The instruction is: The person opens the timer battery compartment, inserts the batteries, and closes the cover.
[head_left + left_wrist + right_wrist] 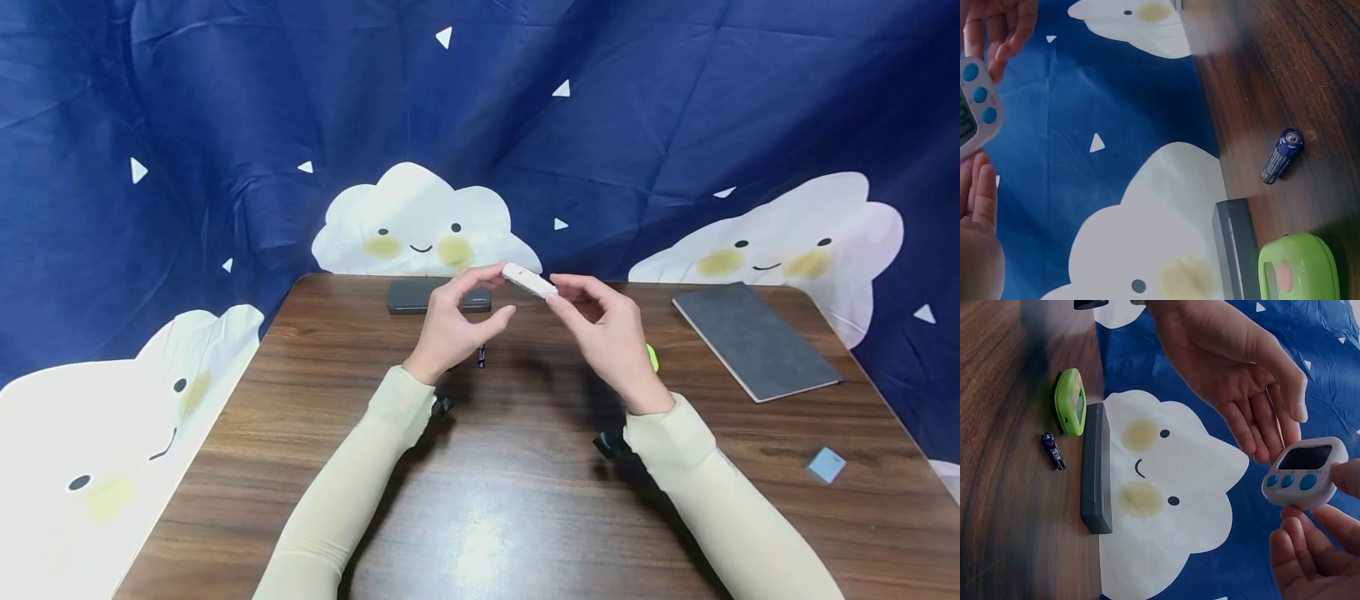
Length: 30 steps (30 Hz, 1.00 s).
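A white digital timer [529, 281] with blue buttons and a small screen is held up above the far part of the table. My right hand [607, 333] pinches one end between thumb and fingers. At the other end, the fingertips of my left hand [453, 325] are right at the timer's edge, the thumb spread apart from it. In the right wrist view the timer's face [1304, 472] shows a dark screen, and the left hand [1229, 369] has its fingers loosely extended. Below the hands, a blue battery [1282, 156] lies on the table.
A green timer [1070, 403] with a pink button stands by a dark flat case [401, 298] at the back edge. To the right lie a grey notebook [757, 342] and a small blue block [827, 465]. A yellow-green thing [652, 358] is partly hidden behind the right wrist.
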Available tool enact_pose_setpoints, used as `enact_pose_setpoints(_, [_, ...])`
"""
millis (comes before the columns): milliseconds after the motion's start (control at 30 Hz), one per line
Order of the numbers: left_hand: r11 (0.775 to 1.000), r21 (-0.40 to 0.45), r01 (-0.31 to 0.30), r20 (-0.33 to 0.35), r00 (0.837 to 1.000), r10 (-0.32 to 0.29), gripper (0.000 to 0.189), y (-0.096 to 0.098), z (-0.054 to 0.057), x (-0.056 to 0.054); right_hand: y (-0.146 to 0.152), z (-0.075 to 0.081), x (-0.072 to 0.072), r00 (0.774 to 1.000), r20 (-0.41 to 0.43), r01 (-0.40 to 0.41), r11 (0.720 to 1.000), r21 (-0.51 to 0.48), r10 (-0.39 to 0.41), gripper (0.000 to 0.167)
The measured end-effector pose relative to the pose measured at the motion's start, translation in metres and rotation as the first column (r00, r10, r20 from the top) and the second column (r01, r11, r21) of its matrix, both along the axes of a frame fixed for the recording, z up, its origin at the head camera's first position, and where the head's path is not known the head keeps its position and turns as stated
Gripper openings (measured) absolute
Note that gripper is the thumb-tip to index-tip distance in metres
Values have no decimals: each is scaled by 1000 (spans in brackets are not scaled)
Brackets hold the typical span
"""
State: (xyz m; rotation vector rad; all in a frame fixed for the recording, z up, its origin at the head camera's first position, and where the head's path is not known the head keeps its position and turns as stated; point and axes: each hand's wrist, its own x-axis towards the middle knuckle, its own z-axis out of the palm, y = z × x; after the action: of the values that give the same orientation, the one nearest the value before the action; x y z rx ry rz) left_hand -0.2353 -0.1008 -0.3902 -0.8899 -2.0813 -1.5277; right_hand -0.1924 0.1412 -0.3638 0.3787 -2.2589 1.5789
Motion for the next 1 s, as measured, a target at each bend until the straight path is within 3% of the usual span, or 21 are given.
enact_pose_setpoints(200, [998,-53,-20,-53,998,17,63,0,1,1,3,-3,-4,995,65,-66,993,-99,73,31])
enact_pose_setpoints(433, [997,-82,-6,-112,994,-3,62,2,3,0,5,-7,-10,976,112,-154,959,-236,185,43])
enact_pose_setpoints(867, [993,-116,-32,-151,988,15,64,3,4,-1,7,-7,-10,960,154,-191,948,-255,234,46])
enact_pose_setpoints(1000, [994,-100,-33,-139,990,19,63,2,3,-2,10,-4,-9,960,173,-187,962,-199,222,45])
